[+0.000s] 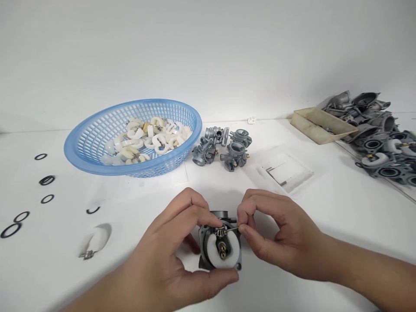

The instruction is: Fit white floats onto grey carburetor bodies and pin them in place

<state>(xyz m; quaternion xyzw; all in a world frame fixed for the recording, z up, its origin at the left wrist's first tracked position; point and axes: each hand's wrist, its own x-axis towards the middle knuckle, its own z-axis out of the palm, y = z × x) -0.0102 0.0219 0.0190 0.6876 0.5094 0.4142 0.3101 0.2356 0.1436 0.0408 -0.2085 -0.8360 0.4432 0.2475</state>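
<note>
My left hand (182,251) grips a grey metal carburetor (204,261), thumb along its near side and index fingertip by the float hinge. A white C-shaped float (232,253) lies in its open face, around a brass jet (222,250). Between thumb and index finger, my right hand (269,229) pinches a thin metal pin (232,229). The pin points left to the hinge at the top of the float; whether its tip sits inside the hinge cannot be made out.
A blue basket (78,158) holds many white floats. Several carburetors (236,154) stand behind my hands. A clear tray (295,184) with thin pins, a beige box (320,134) and piled carburetor bodies (383,125) are at right. Black rings (11,230) and a loose float (97,240) lie left.
</note>
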